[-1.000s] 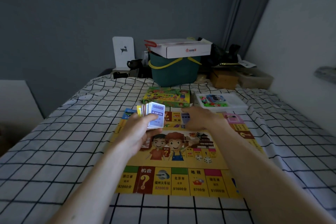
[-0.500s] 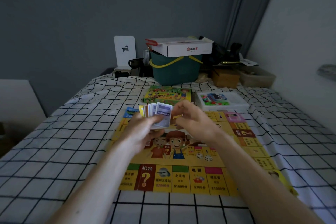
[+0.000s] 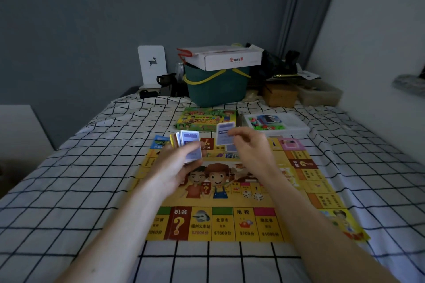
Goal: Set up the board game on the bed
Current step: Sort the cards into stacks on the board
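Above the yellow game board [image 3: 230,225] spread on the checked bed [image 3: 69,190], the left hand [image 3: 177,167] grips a card stack [image 3: 187,145] while the right hand [image 3: 250,147] pinches one upright purple card [image 3: 224,132].

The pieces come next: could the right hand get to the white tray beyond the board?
Probably yes, once freed: the right hand pinches a card, and nothing stands between it and the white tray.
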